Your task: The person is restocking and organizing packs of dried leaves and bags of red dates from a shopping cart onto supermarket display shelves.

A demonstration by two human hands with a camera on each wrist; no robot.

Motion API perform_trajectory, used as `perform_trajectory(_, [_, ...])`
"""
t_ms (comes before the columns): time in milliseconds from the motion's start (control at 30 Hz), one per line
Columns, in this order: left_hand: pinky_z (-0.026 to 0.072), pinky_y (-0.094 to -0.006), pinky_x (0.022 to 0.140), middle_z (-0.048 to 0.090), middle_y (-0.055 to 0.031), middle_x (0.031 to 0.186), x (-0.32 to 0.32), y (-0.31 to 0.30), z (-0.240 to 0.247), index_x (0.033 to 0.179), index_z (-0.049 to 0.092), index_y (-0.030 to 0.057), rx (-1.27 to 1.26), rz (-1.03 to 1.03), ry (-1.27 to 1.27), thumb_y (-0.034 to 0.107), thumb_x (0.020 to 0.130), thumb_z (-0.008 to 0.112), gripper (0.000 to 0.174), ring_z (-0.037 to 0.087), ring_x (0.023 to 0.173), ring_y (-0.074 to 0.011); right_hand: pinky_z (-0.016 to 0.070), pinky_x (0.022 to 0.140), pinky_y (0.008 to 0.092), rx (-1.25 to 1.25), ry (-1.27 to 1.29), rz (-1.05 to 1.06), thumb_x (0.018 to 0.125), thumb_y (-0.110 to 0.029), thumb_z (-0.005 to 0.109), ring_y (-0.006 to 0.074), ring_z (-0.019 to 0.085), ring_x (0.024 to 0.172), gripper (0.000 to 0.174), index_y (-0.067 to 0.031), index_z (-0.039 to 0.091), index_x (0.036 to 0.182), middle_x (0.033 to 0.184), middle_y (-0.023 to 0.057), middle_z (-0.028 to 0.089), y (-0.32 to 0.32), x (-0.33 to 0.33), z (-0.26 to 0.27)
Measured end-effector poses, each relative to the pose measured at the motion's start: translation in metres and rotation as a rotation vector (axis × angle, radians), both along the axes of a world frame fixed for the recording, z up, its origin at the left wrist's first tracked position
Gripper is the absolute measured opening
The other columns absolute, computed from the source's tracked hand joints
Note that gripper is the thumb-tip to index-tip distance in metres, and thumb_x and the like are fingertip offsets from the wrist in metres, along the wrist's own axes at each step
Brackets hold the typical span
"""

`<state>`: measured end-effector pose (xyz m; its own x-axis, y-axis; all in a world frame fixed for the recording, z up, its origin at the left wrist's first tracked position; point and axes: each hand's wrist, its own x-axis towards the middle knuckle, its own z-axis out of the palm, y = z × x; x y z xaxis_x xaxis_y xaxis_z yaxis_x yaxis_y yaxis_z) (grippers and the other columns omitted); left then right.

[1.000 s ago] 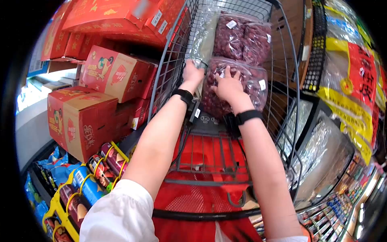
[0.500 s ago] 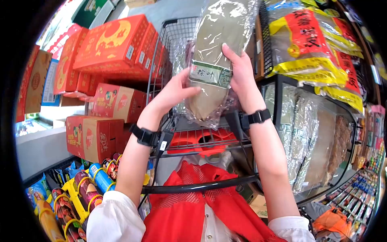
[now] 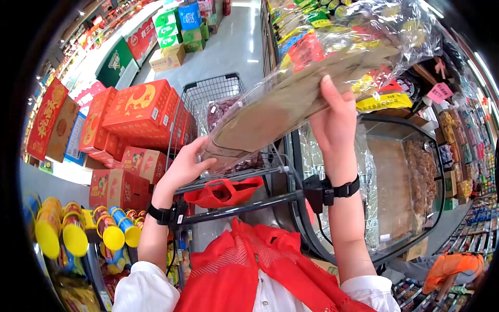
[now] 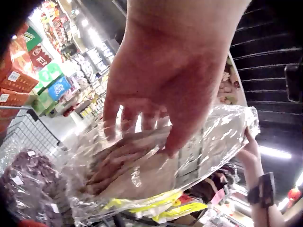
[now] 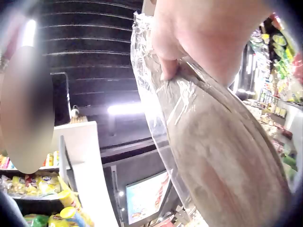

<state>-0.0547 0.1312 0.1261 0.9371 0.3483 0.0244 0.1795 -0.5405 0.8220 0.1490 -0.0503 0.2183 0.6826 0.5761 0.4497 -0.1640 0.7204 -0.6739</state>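
A long clear plastic pack of dried greenish-brown zongzi leaves [image 3: 270, 117] is held up, tilted, over the shopping cart [image 3: 210, 82]. My left hand [image 3: 182, 164] holds its lower near end; in the left wrist view the thumb of this hand [image 4: 165, 80] lies on the front face and the fingers go behind. My right hand [image 3: 335, 119] grips the pack's edge toward the higher end, thumb on the upper face; the fingers beneath are hidden. Filling much of the right wrist view, the leaves [image 5: 213, 156] show through the plastic. Bags of dark red fruit [image 3: 221, 112] lie in the cart below.
Red gift boxes [image 3: 138, 109] are stacked left of the cart. A black-rimmed display bin [image 3: 390, 177] with flat packs stands at the right, below hanging yellow-edged bags [image 3: 384, 101]. Snack tubes [image 3: 106, 229] sit in a rack at lower left. An orange-clad person [image 3: 452, 270] is at lower right.
A second ago both hands were down inside the cart. The leaf pack has come up out of it, first upright with its green label showing, now tilted up to the right.
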Motion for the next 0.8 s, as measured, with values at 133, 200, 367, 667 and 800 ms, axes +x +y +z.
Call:
perform_trajectory(133, [0.0397, -0.0322, 0.092, 0.056, -0.0112, 0.11, 0.012, -0.069, 0.067, 0.124, 0.04, 0.002, -0.053, -0.053, -0.394, 0.001, 0.072, 0.064, 0.057, 0.053, 0.104, -0.0202, 0.0433, 0.083, 0.029, 0.105, -0.136, -0.059, 0.086, -0.009, 0.054, 0.0149, 0.056, 0.093, 0.026, -0.0025, 0.051, 0.111, 0.104, 0.0048, 0.058, -0.043, -0.014, 0.04])
perform_trajectory(200, [0.0394, -0.0321, 0.092, 0.056, -0.0114, 0.109, 0.021, -0.108, 0.089, 0.123, 0.04, 0.0014, -0.066, -0.085, -0.471, 0.002, 0.071, 0.065, 0.058, 0.053, 0.104, -0.0198, 0.0445, 0.079, 0.0265, 0.147, -0.175, -0.04, 0.085, -0.01, 0.057, 0.0134, 0.057, 0.088, 0.025, -0.0026, 0.054, 0.108, 0.1, 0.0037, 0.06, -0.068, -0.027, 0.064])
perform_trajectory(367, [0.0411, -0.0285, 0.087, 0.058, -0.01, 0.104, 0.04, -0.178, 0.134, 0.118, 0.045, 0.0001, -0.197, -0.068, -0.722, 0.019, 0.074, 0.068, 0.053, 0.054, 0.096, -0.0152, 0.0437, 0.063, 0.0188, -0.433, -0.785, -0.159, 0.081, -0.009, 0.062, 0.0053, 0.055, 0.072, 0.017, 0.002, 0.063, 0.094, 0.08, 0.0008, 0.062, -0.108, -0.053, 0.106])
perform_trajectory(667, [0.0424, -0.0213, 0.075, 0.06, -0.0043, 0.09, 0.067, -0.204, 0.152, 0.106, 0.057, -0.0029, -0.344, -0.009, -0.783, 0.005, 0.087, 0.037, 0.028, 0.053, 0.084, -0.0081, 0.0436, 0.059, 0.0193, -0.517, -0.732, -0.057, 0.084, -0.006, 0.05, 0.0084, 0.059, 0.071, 0.017, 0.0004, 0.064, 0.091, 0.077, 0.0049, 0.063, -0.177, -0.014, 0.109])
perform_trajectory(800, [0.0433, -0.0243, 0.074, 0.06, -0.0054, 0.082, 0.071, -0.192, 0.13, 0.077, 0.06, -0.0009, -0.67, -0.348, -0.699, -0.003, 0.08, 0.035, 0.025, 0.055, 0.079, -0.0129, 0.0441, 0.065, 0.0242, -0.356, -0.763, 0.109, 0.072, 0.007, 0.045, 0.0136, 0.058, 0.074, 0.02, 0.0015, 0.064, 0.074, 0.077, 0.0086, 0.062, -0.181, 0.01, 0.076])
